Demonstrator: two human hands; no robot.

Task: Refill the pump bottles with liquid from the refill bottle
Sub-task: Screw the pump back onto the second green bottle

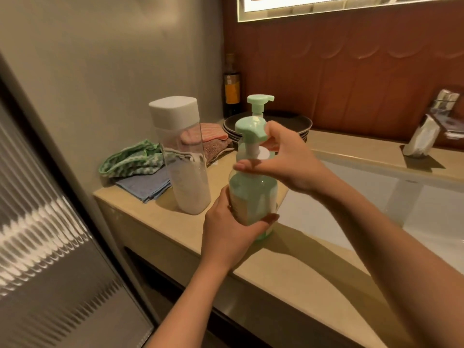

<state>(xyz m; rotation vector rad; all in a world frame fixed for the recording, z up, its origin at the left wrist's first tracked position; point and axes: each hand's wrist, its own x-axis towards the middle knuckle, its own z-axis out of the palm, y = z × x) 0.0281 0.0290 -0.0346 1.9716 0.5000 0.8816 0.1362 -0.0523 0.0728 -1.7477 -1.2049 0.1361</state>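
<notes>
A green pump bottle (pixel 253 194) stands near the counter's front edge. My left hand (pixel 231 232) grips its lower body from the left. My right hand (pixel 283 159) is curled round its neck collar just under the pale green pump head (pixel 251 128). A second green pump bottle stands right behind it, mostly hidden, with only its pump head (pixel 259 101) clearly showing. The refill bottle (pixel 183 156), clear and square with a white cap, stands upright to the left, about a third full of white liquid.
Folded cloths (pixel 140 169) lie at the counter's left end by the wall. Dark plates (pixel 288 123) are stacked at the back, beside a dark bottle (pixel 232 86) in the corner. A white sink (pixel 376 197) with a chrome tap (pixel 431 124) lies to the right.
</notes>
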